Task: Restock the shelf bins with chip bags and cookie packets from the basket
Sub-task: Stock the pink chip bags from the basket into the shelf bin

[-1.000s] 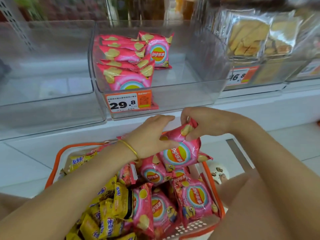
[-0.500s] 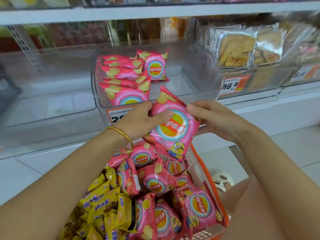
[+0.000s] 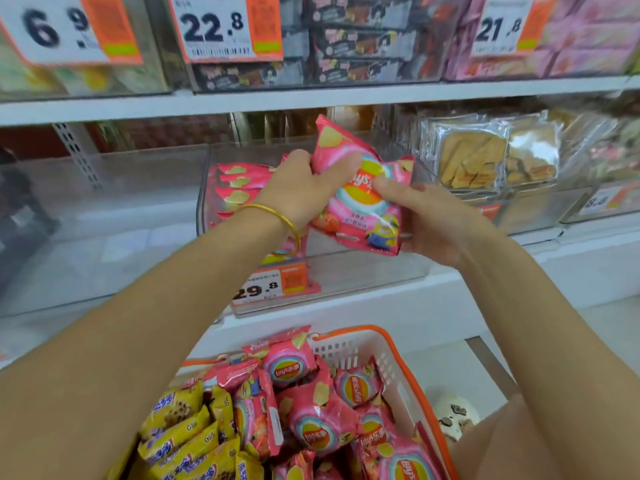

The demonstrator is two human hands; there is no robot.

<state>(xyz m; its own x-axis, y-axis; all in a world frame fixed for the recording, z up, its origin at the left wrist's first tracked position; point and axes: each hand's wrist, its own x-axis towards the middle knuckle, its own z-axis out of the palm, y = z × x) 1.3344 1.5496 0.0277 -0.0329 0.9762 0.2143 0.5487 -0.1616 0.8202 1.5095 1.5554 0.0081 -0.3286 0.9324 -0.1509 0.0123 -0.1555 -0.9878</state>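
I see left hand (image 3: 298, 192) and right hand (image 3: 433, 223) gripping pink chip bag (image 3: 360, 199).
Behind: clear bin (image 3: 363, 271); below: basket (image 3: 377, 331), white shelf (image 3: 381, 306).

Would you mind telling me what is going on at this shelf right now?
A person is restocking. The left hand and right hand together grip one pink chip bag, held up before the clear bin marked 29.8, where a row of matching bags stands at the left. Below, the orange-rimmed basket holds more pink bags and yellow cookie packets.
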